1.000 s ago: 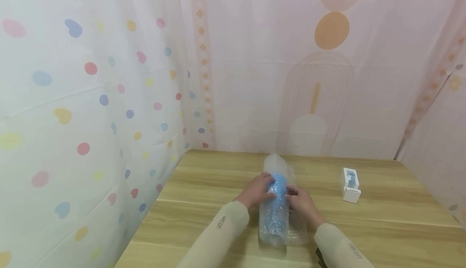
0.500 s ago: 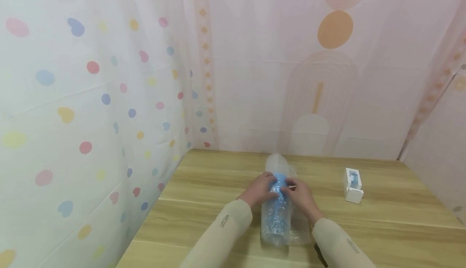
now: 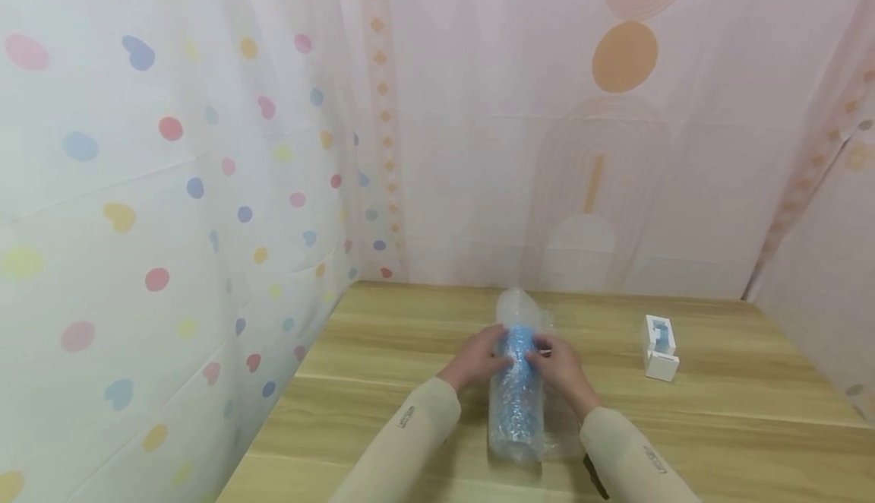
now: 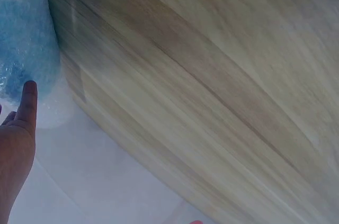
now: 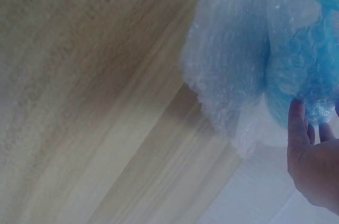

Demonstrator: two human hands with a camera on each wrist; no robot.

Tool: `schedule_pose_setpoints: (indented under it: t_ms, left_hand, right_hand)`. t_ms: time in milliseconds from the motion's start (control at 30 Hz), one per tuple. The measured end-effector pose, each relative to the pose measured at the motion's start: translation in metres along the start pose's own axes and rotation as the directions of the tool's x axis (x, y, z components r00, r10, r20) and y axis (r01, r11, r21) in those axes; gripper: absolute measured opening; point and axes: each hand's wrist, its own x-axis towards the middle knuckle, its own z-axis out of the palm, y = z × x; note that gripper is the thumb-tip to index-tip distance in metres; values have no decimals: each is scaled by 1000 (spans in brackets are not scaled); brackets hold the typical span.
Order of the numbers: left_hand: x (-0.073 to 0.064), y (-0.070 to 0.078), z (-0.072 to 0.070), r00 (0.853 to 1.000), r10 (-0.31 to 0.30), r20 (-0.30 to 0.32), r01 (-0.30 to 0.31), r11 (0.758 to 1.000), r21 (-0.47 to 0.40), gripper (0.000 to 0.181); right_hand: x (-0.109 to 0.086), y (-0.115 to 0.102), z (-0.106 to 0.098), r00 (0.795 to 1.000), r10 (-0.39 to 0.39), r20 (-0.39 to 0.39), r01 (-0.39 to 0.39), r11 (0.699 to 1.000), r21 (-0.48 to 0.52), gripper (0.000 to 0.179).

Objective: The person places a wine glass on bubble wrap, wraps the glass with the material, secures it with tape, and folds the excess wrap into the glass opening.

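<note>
A roll of clear bubble wrap [image 3: 517,404] lies lengthwise on the table, wound around a blue object [image 3: 517,370] whose kind I cannot tell through the film. My left hand [image 3: 476,359] rests against the roll's left side, its thumb [image 4: 29,102] lying straight along the wrap in the left wrist view. From the right, my right hand [image 3: 562,370] pinches at the wrap over the blue part with thumb and fingers. The right wrist view shows those fingers [image 5: 297,121] at a shiny fold of film. A loose flap of wrap [image 5: 228,65] spreads on the table under the right forearm.
A small white box-like holder [image 3: 660,347] with a light blue piece in it stands on the wooden table [image 3: 745,412] to the right. A dark item [image 3: 595,476] is partly hidden by the right sleeve. Patterned curtains [image 3: 465,146] border the table behind and at the left.
My right hand has come from the roll's right side up onto its top over the blue part. The left hand has shifted slightly left. The roll has stayed in place.
</note>
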Motion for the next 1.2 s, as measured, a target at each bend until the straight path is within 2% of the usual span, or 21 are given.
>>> schedule_pose_setpoints:
  t_ms: [167,400,567,700,933,1200]
  left_hand:
    - [0,-3,-1,1000,9,16,-10,999,31,47]
    - [-4,-5,-6,999,-41,33,43,996,-75,49]
    - [-3,-7,-7,997,-62,40,67,991,-116,49]
    - [-1,-7,-6,996,-75,48,80,992,-97,48]
    - [0,-3,-7,999,-28,32,28,1000,14,47]
    - [2,-3,-5,1000,11,21,-11,1000,18,47]
  right_hand:
    - [-2,2,0,1000,23,10,-23,1000,-9,38]
    - [-4,2,1,997,72,35,-73,997,26,39]
    - [-5,3,4,996,83,35,-85,995,60,40]
    - [-5,5,6,997,71,23,-72,994,76,40]
    - [-5,10,9,997,74,8,-74,994,81,38]
    - [-8,13,9,999,54,-2,-54,994,92,38]
